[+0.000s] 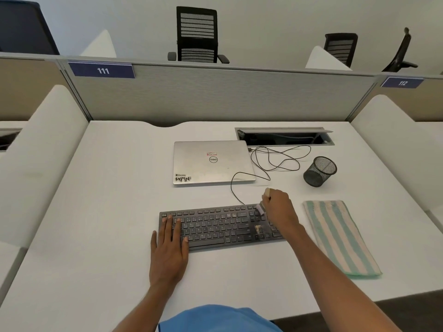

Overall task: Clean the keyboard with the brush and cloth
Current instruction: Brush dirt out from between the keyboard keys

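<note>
Keyboard (pixel 220 226), one, black plastic, long and flat, lies across the near middle of the white desk (pixel 107 212), with a small patch of pale crumbs on the keys towards its right end. The left hand (pixel 169 248) lies flat on its left end, fingers straight and slightly spread over the keys. The right hand (pixel 280 209) hovers over the far right corner, its fingers curled around one small brush (pixel 260 209); the pale handle tip sticks up above the knuckles and the greyish bristles touch the top rows of keys. Just beside the keyboard on the right lies one folded cloth (pixel 340 238), soft towelling in teal and cream stripes, apart from both hands. A thin black cable (pixel 275 159) runs from the keyboard's back edge in loose loops. Behind the keyboard sits one closed silver metal laptop (pixel 212 161) bearing stickers. To its right, one round black wire-mesh pen cup (pixel 320 171) stands empty. Further back, a rectangular grey hatch (pixel 285 136) is set into the desk with its lid raised. A grey fabric partition (pixel 215 94) carries two blue labels, 111 and 112.
</note>
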Demonstrator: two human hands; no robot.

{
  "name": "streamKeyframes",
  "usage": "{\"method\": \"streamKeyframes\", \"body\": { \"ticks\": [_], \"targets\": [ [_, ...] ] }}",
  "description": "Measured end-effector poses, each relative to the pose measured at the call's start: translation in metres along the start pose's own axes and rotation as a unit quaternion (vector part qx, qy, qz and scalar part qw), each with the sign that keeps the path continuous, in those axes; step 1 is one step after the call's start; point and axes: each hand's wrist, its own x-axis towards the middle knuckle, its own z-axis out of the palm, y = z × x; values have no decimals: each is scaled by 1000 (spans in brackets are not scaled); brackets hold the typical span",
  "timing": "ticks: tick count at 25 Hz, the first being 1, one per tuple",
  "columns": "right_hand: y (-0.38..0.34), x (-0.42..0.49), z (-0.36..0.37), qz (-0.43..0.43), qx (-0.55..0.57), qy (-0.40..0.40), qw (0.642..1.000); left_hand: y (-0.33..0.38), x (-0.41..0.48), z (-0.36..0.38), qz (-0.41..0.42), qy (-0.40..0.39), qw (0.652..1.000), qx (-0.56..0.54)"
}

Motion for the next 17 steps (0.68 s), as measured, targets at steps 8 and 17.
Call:
{"method": "streamKeyframes", "body": {
  "ticks": [8,17],
  "targets": [
    [13,-1,0,30,-68,-31,997,1,-1,0,1,3,1000,-5],
    [27,-1,-2,40,-18,-22,999,1,-1,-2,5,4,1000,-2]
  ]
}}
